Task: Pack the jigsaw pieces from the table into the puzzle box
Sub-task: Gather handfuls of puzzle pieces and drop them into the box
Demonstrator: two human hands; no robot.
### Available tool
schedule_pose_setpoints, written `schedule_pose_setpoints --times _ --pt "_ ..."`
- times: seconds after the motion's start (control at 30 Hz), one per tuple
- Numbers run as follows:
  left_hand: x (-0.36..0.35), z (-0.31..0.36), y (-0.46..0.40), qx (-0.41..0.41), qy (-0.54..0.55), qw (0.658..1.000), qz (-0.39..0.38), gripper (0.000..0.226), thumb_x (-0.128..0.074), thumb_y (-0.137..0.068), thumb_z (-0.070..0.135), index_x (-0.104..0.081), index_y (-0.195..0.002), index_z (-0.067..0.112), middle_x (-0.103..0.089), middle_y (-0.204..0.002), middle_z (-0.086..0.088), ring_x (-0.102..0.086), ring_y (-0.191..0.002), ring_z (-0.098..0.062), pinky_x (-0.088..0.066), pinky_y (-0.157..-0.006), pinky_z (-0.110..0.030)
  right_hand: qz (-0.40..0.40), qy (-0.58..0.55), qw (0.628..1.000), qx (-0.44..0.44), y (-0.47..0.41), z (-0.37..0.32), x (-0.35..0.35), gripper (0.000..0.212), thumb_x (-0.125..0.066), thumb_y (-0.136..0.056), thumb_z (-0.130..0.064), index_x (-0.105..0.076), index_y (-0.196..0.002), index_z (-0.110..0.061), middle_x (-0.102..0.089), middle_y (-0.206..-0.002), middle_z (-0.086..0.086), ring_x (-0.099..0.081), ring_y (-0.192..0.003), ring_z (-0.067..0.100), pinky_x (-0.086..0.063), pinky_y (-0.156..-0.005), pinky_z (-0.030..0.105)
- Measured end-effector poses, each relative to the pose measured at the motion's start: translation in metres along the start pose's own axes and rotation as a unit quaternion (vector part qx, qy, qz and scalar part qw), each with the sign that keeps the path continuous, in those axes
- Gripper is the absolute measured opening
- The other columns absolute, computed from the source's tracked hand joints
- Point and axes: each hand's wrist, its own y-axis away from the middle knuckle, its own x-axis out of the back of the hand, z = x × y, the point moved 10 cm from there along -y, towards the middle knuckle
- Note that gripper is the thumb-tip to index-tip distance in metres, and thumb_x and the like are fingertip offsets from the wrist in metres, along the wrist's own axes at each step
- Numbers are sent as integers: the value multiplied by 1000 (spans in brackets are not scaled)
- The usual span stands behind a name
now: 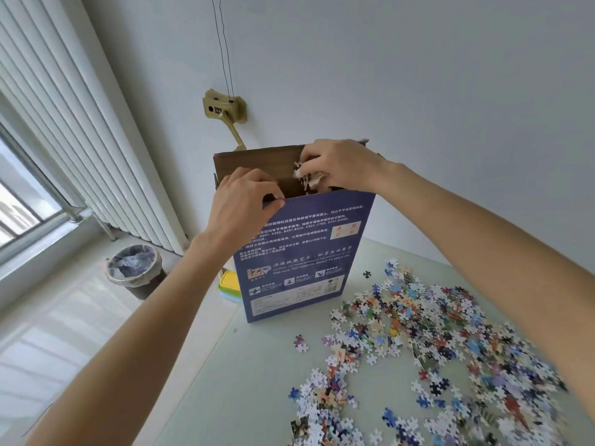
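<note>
The blue puzzle box stands upright on the pale table, its top open and its brown flap raised behind. My left hand grips the box's near top edge at the left corner. Over the opening, my right hand holds a handful of jigsaw pieces, which poke out from under its fingers. A wide scatter of loose jigsaw pieces covers the table to the right of the box and toward me.
A lined waste bin stands on the floor at the left, beside a white radiator and a window. Yellow and green lidded containers sit behind the box's left side. The wall is close behind the table.
</note>
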Motion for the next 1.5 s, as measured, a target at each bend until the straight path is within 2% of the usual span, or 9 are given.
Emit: schedule_pose_setpoints --times 0.33,0.63,0.8,0.87,1.0,1.13,1.23,1.37,1.5 --pt "2 7 1 -9 -9 1000 9 18 -60 -88 31 -68 -102 23 -63 -113 3 -51 -107 -20 -41 -81 -30 8 -124 988 -92 9 9 6 30 -57 -87 -1 -65 -112 -16 -66 -112 0 -61 -102 13 -45 -92 25" --pt "9 50 61 -98 76 985 124 17 -56 -89 27 -67 -97 18 -70 -90 3 -62 -83 -13 -46 -67 -19 225 -184 936 -197 127 -33 -6 22 -59 -90 -18 -67 -109 -10 -70 -102 4 -63 -85 8 -54 -70 19" --pt "-80 55 151 -34 177 983 -17 18 -56 -88 25 -66 -101 18 -68 -88 5 -63 -78 -13 -55 -63 -31 119 -260 878 -384 249 -77 -135 25 -61 -88 -12 -65 -112 -9 -68 -106 6 -68 -79 22 -55 -71 28" --pt "-131 52 194 35 194 971 -137 25 -60 -87 26 -61 -112 23 -66 -97 4 -61 -86 -13 -55 -72 -36 0 -281 838 -468 303 -102 -196 34 -59 -89 -16 -57 -123 -11 -59 -123 6 -60 -104 25 -47 -90 31" --pt "-222 50 293 137 137 891 -410 81 -69 -79 43 -24 -145 26 -41 -138 -6 -42 -123 -25 -42 -101 -41 -197 -289 743 -571 405 -158 -286 63 -62 -86 -34 -35 -140 -14 -36 -142 11 -34 -129 29 -30 -106 37" --pt "-259 61 355 147 84 832 -528 119 -74 -63 59 0 -149 22 -13 -151 -10 -19 -135 -33 -36 -104 -48 -196 -268 662 -673 466 -183 -305 67 -64 -82 -41 -35 -137 -16 -24 -146 17 -21 -134 36 -30 -105 47" --pt "-270 76 372 121 64 826 -547 129 -77 -55 62 2 -148 23 -7 -148 -9 -13 -134 -32 -41 -101 -46 -184 -260 660 -680 456 -196 -306 67 -64 -82 -41 -33 -137 -20 -20 -145 13 -18 -134 36 -40 -98 47" --pt "-273 93 390 88 56 841 -531 129 -81 -51 59 0 -148 29 -10 -144 -6 -15 -131 -27 -38 -102 -42 -200 -321 738 -559 388 -230 -317 71 -67 -80 -40 -32 -138 -21 -26 -139 7 -26 -129 27 -45 -93 35" --pt "-265 88 391 104 83 876 -464 108 -82 -59 48 -17 -144 36 -25 -138 -4 -26 -125 -23 -38 -100 -35 -193 -310 776 -514 364 -228 -314 76 -70 -78 -40 -30 -140 -22 -29 -141 6 -29 -129 25 -42 -98 36"
